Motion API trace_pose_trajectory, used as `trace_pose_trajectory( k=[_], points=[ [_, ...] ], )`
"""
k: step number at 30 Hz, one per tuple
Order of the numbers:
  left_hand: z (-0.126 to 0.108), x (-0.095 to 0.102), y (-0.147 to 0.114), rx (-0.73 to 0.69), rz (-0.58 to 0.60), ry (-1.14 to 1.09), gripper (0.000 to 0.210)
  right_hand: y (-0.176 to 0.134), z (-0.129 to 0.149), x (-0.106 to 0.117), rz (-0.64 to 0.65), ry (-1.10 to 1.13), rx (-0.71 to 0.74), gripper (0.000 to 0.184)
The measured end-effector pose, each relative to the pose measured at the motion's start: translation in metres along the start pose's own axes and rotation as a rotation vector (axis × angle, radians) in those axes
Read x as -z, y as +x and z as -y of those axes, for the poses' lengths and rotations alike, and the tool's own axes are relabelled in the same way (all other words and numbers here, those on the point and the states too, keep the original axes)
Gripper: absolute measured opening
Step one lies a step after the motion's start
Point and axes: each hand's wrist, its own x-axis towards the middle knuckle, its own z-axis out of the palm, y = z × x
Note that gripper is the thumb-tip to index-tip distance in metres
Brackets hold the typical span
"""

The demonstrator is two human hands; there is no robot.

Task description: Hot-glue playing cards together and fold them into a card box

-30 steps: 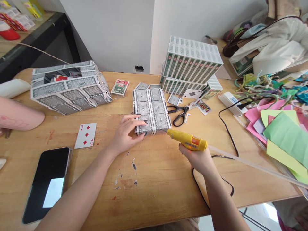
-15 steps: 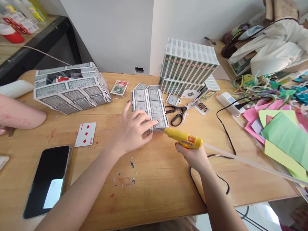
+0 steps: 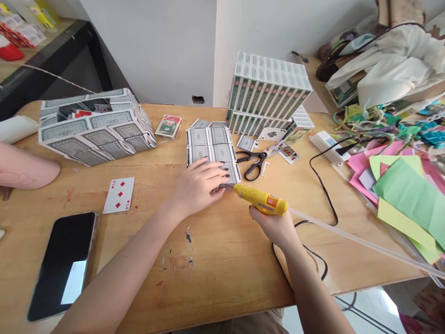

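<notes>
A block of joined playing cards (image 3: 210,144), patterned backs showing, lies at the middle of the table. My left hand (image 3: 201,183) rests over its near part, fingers laid across the top and the thumb at the near edge, holding it. The thumb tip is partly hidden. In my right hand (image 3: 274,225) is a yellow glue gun (image 3: 260,199), fingers wrapped round its handle. Its nozzle meets the block's near edge, close to my left fingertips. A long clear glue stick (image 3: 347,236) trails from its rear. Black-handled scissors (image 3: 253,164) lie right of the block.
A box built from cards (image 3: 97,125) stands left, near another person's arm (image 3: 28,164). Stacked card packs (image 3: 267,90) rise behind. A phone (image 3: 62,264), a three of diamonds (image 3: 118,195), a power strip (image 3: 328,146) with a black cord, and coloured paper (image 3: 410,199) lie around.
My left hand's raised finger has come down, and the fingers now lie together on the card block. The glue gun's nozzle has moved slightly left along the near edge. The view has shifted a little.
</notes>
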Motion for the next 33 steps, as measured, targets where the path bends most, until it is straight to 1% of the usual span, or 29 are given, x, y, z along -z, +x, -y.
trace_pose_trajectory(
  k=[11,17,26,29,33],
  points=[
    [-0.0005,-0.0023,-0.001,0.025,-0.011,-0.019,0.012,-0.0013,0.004,0.0018,-0.009,-0.087,0.006,0.013],
    [0.001,-0.0001,-0.0008,0.06,0.029,-0.071,0.015,-0.0013,0.0057,0.0029,-0.005,-0.088,0.005,0.014],
    [0.0019,0.0025,0.0008,0.109,0.062,-0.147,0.016,0.0029,0.0047,-0.002,0.048,-0.122,0.044,0.011],
    [0.0017,0.0021,0.0007,0.116,0.061,-0.15,0.015,0.0022,0.0064,-0.0008,0.039,-0.124,0.032,0.011],
    [0.0014,0.0022,0.0007,0.121,0.059,-0.154,0.016,-0.0007,0.0077,0.0066,-0.003,-0.096,-0.004,0.011]
  ],
)
